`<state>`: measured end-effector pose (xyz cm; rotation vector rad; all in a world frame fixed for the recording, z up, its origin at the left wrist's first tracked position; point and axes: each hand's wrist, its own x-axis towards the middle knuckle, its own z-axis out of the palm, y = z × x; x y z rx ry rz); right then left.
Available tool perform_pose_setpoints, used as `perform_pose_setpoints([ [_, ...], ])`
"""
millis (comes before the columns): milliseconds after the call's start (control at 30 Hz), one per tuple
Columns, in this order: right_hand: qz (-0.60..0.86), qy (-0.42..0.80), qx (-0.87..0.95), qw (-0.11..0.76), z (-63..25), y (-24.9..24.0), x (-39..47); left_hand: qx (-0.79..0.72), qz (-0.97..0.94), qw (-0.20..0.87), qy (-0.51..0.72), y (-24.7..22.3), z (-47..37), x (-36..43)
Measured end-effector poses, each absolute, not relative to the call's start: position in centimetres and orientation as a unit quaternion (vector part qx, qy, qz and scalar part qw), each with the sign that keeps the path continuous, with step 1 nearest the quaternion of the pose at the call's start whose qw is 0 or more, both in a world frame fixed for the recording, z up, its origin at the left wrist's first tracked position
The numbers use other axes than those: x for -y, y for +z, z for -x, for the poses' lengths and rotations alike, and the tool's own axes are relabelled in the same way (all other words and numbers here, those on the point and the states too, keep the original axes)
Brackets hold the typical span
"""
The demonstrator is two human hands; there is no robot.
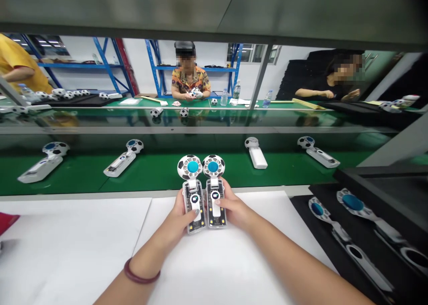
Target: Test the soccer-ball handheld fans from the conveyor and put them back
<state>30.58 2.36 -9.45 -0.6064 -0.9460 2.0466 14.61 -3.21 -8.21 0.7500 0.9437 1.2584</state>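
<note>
My left hand (182,213) is closed round a handheld fan (193,222) with a football-patterned round head, a blue centre and a clear-fronted body. Its thumb lies on the white strip below a small round display. In my right hand (234,205) is a matching handheld fan (216,218), the thumb resting just under its display. Both fans stand upright side by side above the white work surface (230,265), heads touching or nearly so. The displays on both are lit. My fingers behind the bodies are mostly hidden.
Similar fans lie spaced along the green belt (200,182), among them a white-backed one (257,157). At the right, a black foam tray (312,236) holds more fans. Across the belt sits a person (190,80) holding a fan. A shelf (214,10) hangs overhead.
</note>
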Motion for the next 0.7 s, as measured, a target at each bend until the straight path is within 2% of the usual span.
perform_pose_setpoints([
  [333, 0.225, 0.774, 0.47, 0.359, -31.2, -11.4, -3.1, -0.412, -0.337, 0.646, 0.548, -8.3, -14.4, 3.1],
  [700, 0.239, 0.763, 0.495, 0.34, -31.4, -11.0, -3.1, -0.41, -0.33, 0.645, 0.554, -8.3, -14.3, 3.1],
])
